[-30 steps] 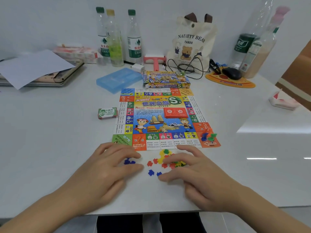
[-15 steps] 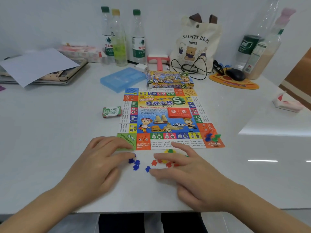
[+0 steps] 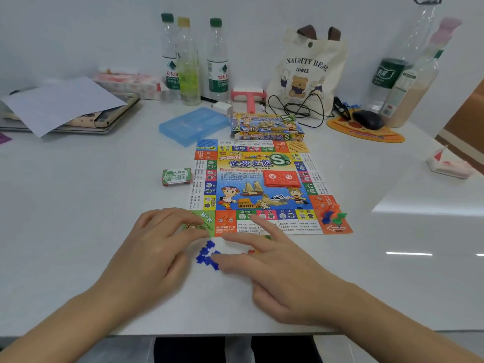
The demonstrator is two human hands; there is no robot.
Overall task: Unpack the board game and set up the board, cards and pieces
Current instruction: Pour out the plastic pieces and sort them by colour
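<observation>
Left grip [image 3: 157, 252]: palm down on the worktop [image 3: 78, 218], fingers loosely spread, nothing held, fingertips over the near left green corner of the board [image 3: 262, 184].
Right grip [image 3: 275, 265]: palm down too, fingers splayed and fairly straight, nothing held; one fingertip touching the blue pieces, forefinger reaching onto the board's near edge.
Blue pieces [image 3: 208, 255]: heaped close together on the worktop between the two grips.
Other pieces [image 3: 251, 251]: red, yellow and green bits mostly hidden under the right grip's fingers, seemingly loose on the worktop.
Board: unfolded and flat, just beyond both grips.
Red cards [image 3: 281, 178]: stacked on the board's middle, beyond the right grip.
Pawns [image 3: 334, 216]: clustered on the orange corner, right of the right grip's fingertips.
Money stack [image 3: 176, 176]: beside the board's left edge, beyond the left grip.
Game box [image 3: 267, 127]: at the board's far edge, well beyond both grips.
</observation>
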